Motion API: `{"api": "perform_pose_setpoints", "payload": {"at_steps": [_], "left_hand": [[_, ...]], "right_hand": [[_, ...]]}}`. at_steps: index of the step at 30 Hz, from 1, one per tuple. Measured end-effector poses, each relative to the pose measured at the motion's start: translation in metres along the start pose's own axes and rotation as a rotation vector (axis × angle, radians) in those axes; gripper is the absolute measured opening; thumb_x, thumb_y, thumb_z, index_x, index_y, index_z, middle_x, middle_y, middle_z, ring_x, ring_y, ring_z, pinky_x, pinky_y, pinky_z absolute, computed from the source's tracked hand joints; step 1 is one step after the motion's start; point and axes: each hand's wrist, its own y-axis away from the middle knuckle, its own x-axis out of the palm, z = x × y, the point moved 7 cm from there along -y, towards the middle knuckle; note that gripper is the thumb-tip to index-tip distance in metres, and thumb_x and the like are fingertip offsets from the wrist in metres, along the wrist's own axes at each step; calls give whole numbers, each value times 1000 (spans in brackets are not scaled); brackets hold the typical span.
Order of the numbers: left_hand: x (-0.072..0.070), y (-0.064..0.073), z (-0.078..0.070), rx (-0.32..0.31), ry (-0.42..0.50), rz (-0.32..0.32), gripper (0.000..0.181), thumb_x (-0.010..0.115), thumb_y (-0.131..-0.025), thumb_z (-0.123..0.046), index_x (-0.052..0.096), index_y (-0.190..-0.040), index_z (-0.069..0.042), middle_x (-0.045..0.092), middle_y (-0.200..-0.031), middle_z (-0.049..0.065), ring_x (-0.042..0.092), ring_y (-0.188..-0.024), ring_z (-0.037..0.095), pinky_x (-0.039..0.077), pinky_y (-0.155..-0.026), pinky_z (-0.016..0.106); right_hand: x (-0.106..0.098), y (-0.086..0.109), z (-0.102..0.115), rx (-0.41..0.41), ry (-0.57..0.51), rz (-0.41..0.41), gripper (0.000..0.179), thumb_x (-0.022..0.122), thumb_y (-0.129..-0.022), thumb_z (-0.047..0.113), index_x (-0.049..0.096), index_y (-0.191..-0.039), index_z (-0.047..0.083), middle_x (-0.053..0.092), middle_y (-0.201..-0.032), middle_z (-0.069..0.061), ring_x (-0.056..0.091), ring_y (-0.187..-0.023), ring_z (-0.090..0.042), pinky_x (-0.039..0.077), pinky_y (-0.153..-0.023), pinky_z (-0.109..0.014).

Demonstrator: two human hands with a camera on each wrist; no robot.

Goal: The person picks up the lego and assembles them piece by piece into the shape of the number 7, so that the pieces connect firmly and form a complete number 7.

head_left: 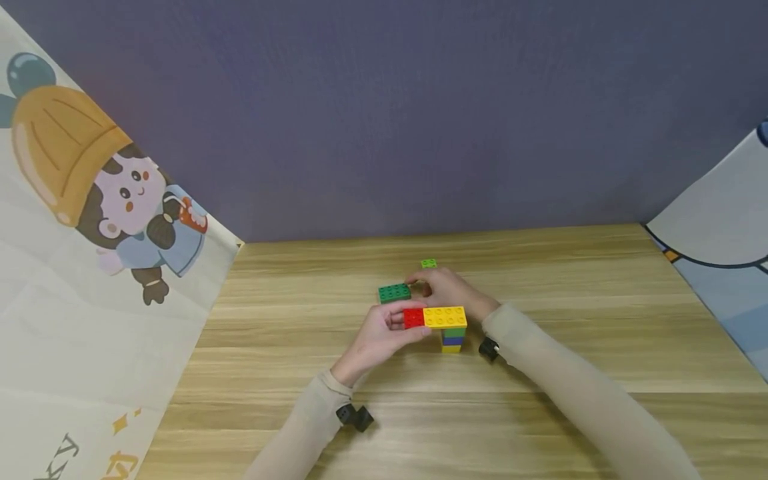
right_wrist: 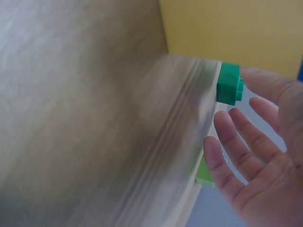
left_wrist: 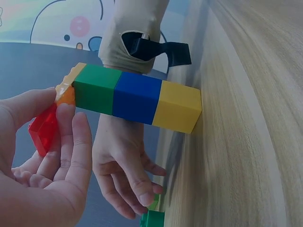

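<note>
My left hand point(head_left: 379, 333) pinches a red toy brick point(head_left: 414, 318) between thumb and fingers, at the left end of a long yellow brick point(head_left: 445, 317). That yellow brick lies across the top of an upright stack. From the top down, the stack has a green brick point(left_wrist: 97, 90), a blue brick point(left_wrist: 137, 98) and a lower yellow brick point(left_wrist: 179, 106) standing on the table. Behind it, my right hand point(head_left: 451, 291) is open with relaxed fingers and holds nothing. Its thumb is close to a dark green brick point(right_wrist: 228, 83). A lime green brick point(right_wrist: 204, 172) shows partly behind its fingers.
The wooden table point(head_left: 288, 320) ends at a dark blue-grey wall point(head_left: 420, 133) behind the bricks. A white cloth with a cartoon figure point(head_left: 132, 193) borders the left side. Black wrist cameras point(head_left: 354, 417) are strapped below both sleeves.
</note>
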Motion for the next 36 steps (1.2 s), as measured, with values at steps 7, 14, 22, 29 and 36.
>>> {"api": "perform_pose_setpoints", "payload": {"at_steps": [7,14,22,29,36], "left_hand": [[0,-2,2,-1,0,1,50,78,-97,-11,65,-145,-6,75,-133,14,72,-95,7,60,-84,20],[1,0,1,-6,4,-1,48,78,-97,-10,66,-144,-6,75,-133,15,72,-96,7,60,-85,20],[1,1,-1,-4,10,0,48,78,-98,-11,66,-144,-5,75,-133,14,72,-95,8,60,-85,20],[1,2,-1,-8,-2,-4,42,78,-98,-13,70,-139,-11,78,-125,15,72,-93,9,59,-82,21],[1,2,-1,-18,-1,-1,43,78,-98,-14,69,-141,-12,78,-126,14,72,-95,9,59,-83,21]], "right_hand": [[2,0,-2,47,-33,5,54,88,-91,26,69,-140,11,73,-134,-6,64,-95,-19,60,-93,-37],[5,-2,-5,34,-35,4,51,88,-91,26,71,-137,12,75,-130,-5,64,-94,-18,60,-93,-37],[7,-4,-5,26,-24,-6,52,86,-93,27,69,-140,12,74,-131,-5,64,-93,-16,59,-91,-35],[8,-4,2,-17,-49,19,44,81,-97,29,73,-137,14,73,-135,-3,70,-108,-17,60,-101,-40],[6,-5,4,-44,-34,4,35,84,-94,25,77,-126,11,75,-129,-4,73,-105,-18,62,-98,-39]]}}
